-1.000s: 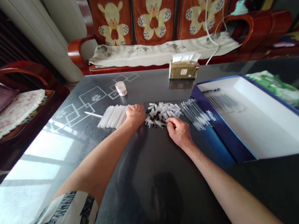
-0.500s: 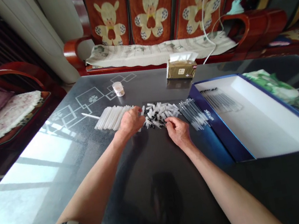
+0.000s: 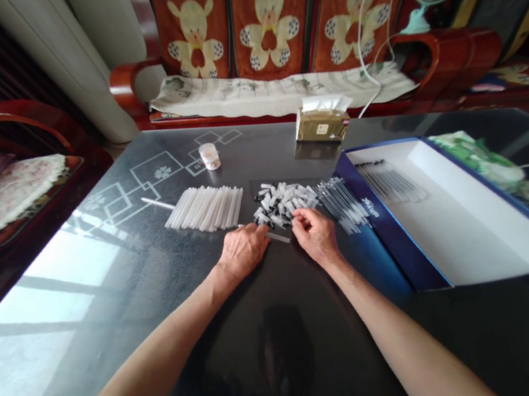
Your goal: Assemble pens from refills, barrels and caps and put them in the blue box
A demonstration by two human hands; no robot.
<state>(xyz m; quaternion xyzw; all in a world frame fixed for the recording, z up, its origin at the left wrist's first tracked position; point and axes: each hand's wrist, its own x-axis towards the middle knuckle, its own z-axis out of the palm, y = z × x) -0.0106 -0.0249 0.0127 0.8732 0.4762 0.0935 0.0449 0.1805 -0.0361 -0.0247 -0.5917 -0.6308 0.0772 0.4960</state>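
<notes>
My left hand is closed on a whitish, see-through plastic tube, whose end sticks out toward my right hand. With thumb and fingers pinched together, my right hand is at the near edge of a heap of small white and black caps; what it pinches is too small to make out. Beyond my left hand, a row of whitish tubes lies side by side on the dark table. A bundle of thin, dark-and-clear rods rests to the right of the heap, against the blue box.
An open blue box with a white inside holds several thin dark rods. A small white jar and a tissue pack stand toward the back. One white pen-like stick lies left. Green packaging sits behind the box.
My left hand has come from the row of tubes toward me and slightly right, now with a tube in it. My right hand has stayed almost in place by the caps.
</notes>
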